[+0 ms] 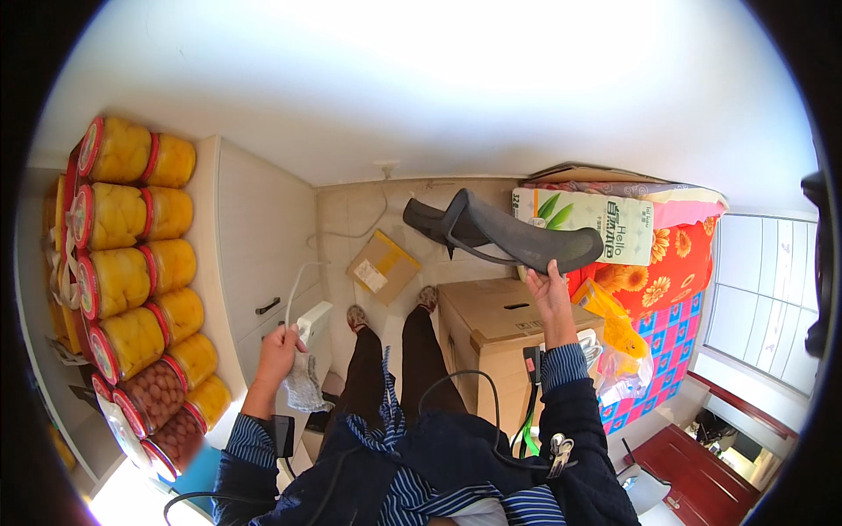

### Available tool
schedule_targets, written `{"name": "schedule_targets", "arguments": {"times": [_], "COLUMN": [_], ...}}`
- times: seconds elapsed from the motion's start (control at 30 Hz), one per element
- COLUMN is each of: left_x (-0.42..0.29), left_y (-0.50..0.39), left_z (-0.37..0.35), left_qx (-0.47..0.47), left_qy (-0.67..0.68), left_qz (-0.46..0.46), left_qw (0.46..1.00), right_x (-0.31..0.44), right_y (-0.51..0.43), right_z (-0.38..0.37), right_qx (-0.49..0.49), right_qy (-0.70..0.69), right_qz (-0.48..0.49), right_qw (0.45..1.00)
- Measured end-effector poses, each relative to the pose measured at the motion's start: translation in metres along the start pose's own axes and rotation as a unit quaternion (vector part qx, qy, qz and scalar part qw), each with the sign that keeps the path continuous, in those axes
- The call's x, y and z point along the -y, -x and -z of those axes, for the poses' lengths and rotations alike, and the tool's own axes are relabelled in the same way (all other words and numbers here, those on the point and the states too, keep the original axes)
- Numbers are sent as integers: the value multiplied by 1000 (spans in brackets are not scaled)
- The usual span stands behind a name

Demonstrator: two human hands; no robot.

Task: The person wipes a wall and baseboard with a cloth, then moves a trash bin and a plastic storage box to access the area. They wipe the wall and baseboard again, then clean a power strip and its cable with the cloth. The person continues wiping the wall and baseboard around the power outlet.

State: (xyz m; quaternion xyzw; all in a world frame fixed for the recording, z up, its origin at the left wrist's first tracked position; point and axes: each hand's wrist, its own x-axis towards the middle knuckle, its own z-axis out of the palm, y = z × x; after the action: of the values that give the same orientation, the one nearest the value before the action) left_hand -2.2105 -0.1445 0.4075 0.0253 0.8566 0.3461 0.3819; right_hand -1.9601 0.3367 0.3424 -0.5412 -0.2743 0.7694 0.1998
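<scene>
My left hand (281,352) is closed on a light grey cloth (304,384), which hangs below my fingers. A white cable (295,289) rises from beside that hand. At the right, my right hand (550,292) grips the lower edge of a black mesh chair part (520,240), perhaps a headrest or backrest, which is held up tilted over the floor. Its far end reaches left over the tiles, and its near end overlaps a printed tissue pack (625,230).
Glass jars of yellow fruit (122,279) stand stacked at the left, beside a pale cabinet (263,230). A flat cardboard box (383,266) lies on the floor ahead. A large carton (493,302) stands right of my legs, next to stacked red floral bedding (681,253) and an orange plastic bag (615,322).
</scene>
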Motion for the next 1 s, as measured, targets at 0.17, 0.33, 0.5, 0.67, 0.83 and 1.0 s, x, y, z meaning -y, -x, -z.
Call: {"name": "schedule_targets", "arguments": {"times": [0.17,0.33,0.5,0.67,0.83,1.0], "left_x": [1,4,1,3,5,4], "left_y": [-1,-3,-3,-4,-5,-6], "left_z": [0,-4,-11,-14,-19,-25], "left_qx": [-12,-3,-3,-7,-11,-14], "left_qy": [-3,-3,-10,0,-16,-15], "left_qz": [-16,-3,-7,-12,-14,-25], "left_qw": [1000,1000,1000,1000,1000,999], "right_x": [-10,-17,-30,-48,-57,-63], "right_y": [23,39,48,69,87,102], "right_z": [16,48,65,67,54,37], "right_qx": [-11,-47,7,9,11,-11], "right_qy": [21,62,110,134,139,104], "right_qz": [4,-40,-32,-38,-41,-20], "right_qw": [1000,996,993,990,989,994]}}
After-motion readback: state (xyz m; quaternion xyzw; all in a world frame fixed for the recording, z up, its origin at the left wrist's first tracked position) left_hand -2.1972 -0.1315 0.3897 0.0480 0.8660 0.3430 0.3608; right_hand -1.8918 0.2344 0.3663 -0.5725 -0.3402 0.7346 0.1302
